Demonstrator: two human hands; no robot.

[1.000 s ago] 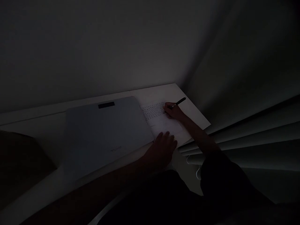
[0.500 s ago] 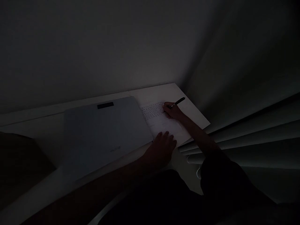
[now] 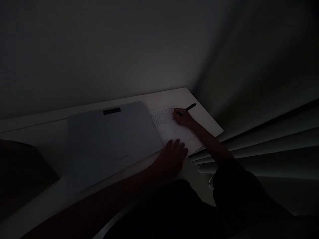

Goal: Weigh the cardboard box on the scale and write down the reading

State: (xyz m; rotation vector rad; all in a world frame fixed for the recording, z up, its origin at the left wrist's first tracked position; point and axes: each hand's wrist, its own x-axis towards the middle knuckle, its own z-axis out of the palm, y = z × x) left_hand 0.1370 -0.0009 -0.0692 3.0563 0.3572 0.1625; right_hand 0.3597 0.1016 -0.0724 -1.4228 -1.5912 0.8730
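Head view, very dim scene. A white desk point(image 3: 50, 139) is seen running along a plain wall, ending in a corner at the far right.

A closed laptop point(image 3: 109, 139), pale blue-grey lid with a dark rectangular mark near its far edge, is laid flat on the desk. It is taken as the landmark below.

A sheet of paper point(image 3: 174, 131) is laid flat on the desk just right of the laptop, its left edge touching or tucked at the laptop's right side; which of the two cannot be told. Rows of small printed or written marks are seen on the part of the sheet farthest from the person. They are too small to be read.

The right hand point(image 3: 183, 118) is placed on the sheet, right of the laptop's far right corner. Its grip is closed around a dark pen point(image 3: 189, 108). The pen is held tilted, its upper end pointing away to the right, its tip down at the rows of marks. Tip contact with the paper cannot be confirmed.

The left hand point(image 3: 173, 156) is rested at the near edge of the sheet, just off the laptop's near right corner. Nothing is held: fingers are loosely spread, fingertips pressed on the paper.

Window blind slats point(image 3: 261, 146) are seen right of the laptop, beyond the desk's right edge.
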